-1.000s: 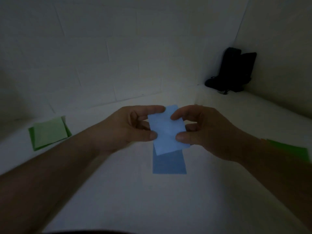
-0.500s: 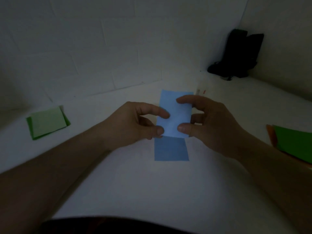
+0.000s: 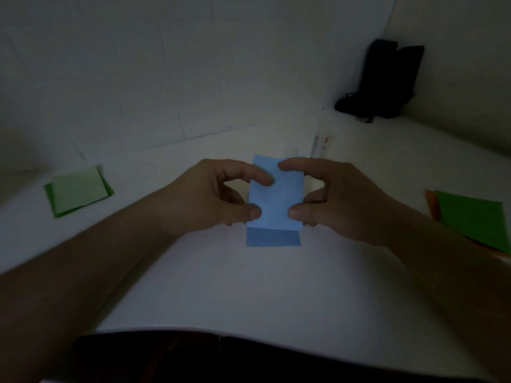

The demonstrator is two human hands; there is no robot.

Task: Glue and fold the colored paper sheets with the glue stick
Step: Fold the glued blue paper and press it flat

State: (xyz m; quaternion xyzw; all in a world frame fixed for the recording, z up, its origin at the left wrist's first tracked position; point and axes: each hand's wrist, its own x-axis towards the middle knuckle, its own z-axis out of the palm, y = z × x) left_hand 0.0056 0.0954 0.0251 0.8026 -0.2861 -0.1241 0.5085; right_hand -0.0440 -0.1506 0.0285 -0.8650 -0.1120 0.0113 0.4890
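Task thing: a light blue rectangular paper sheet (image 3: 276, 200) is in the middle of the frame, over the white table (image 3: 249, 286). Its long axis runs from the lower part of the frame to the upper part, away from the person.
Lower part of sheet: a darker blue strip shows under the lighter flap at the near edge; I judge that the sheet is folded over itself there, but I cannot tell if the flap is pressed flat.
Key relation: the sheet lies between the two hands, each hand on one long edge, both equally near, so the coming fold or press can be guided from both sides.
Left hand (image 3: 221, 197): it comes from the lower left, thumb and index finger curled and pinching the left edge of the sheet.
Right hand (image 3: 334, 200): it comes from the lower right, thumb and index finger pinching the right edge in the same way.
Glue stick: a small white tube (image 3: 320, 145) lies just behind the sheet, at upper centre; it is blurred, so this is a judgement.
Other papers: a folded green paper (image 3: 77, 190) at the left, a green sheet on an orange one (image 3: 472, 219) at the right edge.
Background: a black object (image 3: 387, 81) in the upper right corner.
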